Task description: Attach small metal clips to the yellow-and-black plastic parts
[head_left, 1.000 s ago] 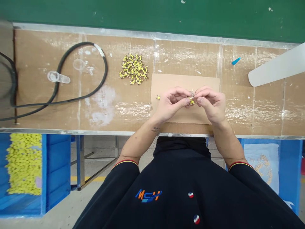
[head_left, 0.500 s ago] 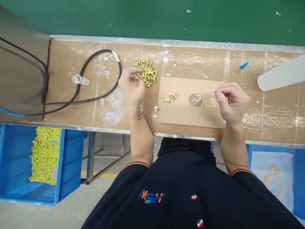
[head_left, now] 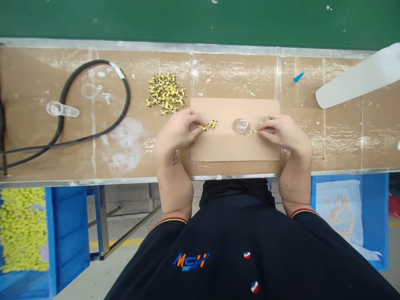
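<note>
clock centred on cardboard sheet (head_left: pixel 228 150), twelve away from body. left hand (head_left: pixel 178 131) at nine, thumb and fingers nearly together at the small cluster of yellow-and-black pieces (head_left: pixel 213 124); contact likely at the near piece, cannot tell if gripped. right hand (head_left: pixel 289 133) at three, fingers drawn in over a heap of tiny pale pieces, mostly hidden; loose pale bit (head_left: pixel 252 131) just beside fingertips. grip there: cannot tell. small clear cup (head_left: pixel 242 126) between the hands, just off centre toward three.

for clean handling: pinch with pads only, single piece each side, wrists low. best to spread tangled pieces before lifting. approach from nine and three, not across the cup; easy to knock, by the look of it.

edges: near bench edge (head_left: pixel 218 177) at six, under forearms; raised sheet rim, possible snag for tiny bits. larger yellow-and-black pile (head_left: pixel 166 92) at ten, close beyond left hand. black cable (head_left: pixel 128 98) between nine and ten. blue tapered tip (head_left: pixel 299 76) near two, white tube (head_left: pixel 353 83) between two and three. most room toward twelve and along the sheet's six side.
</note>
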### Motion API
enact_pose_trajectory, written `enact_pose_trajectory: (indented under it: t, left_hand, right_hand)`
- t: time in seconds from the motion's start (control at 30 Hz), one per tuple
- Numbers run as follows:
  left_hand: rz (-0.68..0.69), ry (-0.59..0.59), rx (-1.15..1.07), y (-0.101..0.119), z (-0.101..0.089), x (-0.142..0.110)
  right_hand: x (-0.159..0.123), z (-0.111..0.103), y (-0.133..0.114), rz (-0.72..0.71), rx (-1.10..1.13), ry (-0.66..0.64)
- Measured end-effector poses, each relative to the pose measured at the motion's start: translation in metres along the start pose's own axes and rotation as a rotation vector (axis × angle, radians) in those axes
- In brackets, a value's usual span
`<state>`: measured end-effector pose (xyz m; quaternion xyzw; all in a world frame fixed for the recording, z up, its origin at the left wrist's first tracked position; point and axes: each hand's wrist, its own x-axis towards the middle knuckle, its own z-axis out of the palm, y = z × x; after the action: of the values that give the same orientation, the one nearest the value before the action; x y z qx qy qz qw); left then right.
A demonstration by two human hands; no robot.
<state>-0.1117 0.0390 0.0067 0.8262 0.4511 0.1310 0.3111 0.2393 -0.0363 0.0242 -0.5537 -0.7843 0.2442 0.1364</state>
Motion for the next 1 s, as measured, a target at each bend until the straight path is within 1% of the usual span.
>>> enact_pose_trajectory:
  t: [0.1,0.23,0.4,0.53,0.67,0.73,0.83,1.0]
  left_hand:
    - [0.005,0.018,-0.006,0.001,0.0,0.0]
    - [0.0,0.06,-0.033,0.007,-0.002,-0.001]
    - [-0.008,0.2,-0.098,0.016,-0.004,-0.003]
    - [0.013,0.294,-0.12,0.023,-0.004,-0.003]
    - [0.061,0.33,-0.114,0.027,-0.001,-0.001]
    - [0.101,0.308,-0.108,0.025,0.001,0.0]
    - [0.166,0.285,-0.141,0.022,0.003,0.002]
    - [0.2,0.369,-0.201,0.025,0.006,0.003]
  right_hand:
    - [0.001,0.002,-0.001,-0.006,-0.033,0.01]
    - [-0.002,-0.005,0.006,0.013,0.0,0.022]
    - [-0.005,-0.011,0.011,0.026,0.033,-0.075]
    - [-0.004,-0.008,0.007,0.049,0.003,-0.098]
    - [-0.003,-0.009,0.002,0.054,-0.059,-0.124]
    - [-0.003,-0.011,-0.001,0.032,-0.054,-0.102]
    - [-0.004,-0.014,-0.001,-0.018,0.022,-0.004]
    - [-0.007,-0.013,-0.002,-0.039,0.173,0.15]
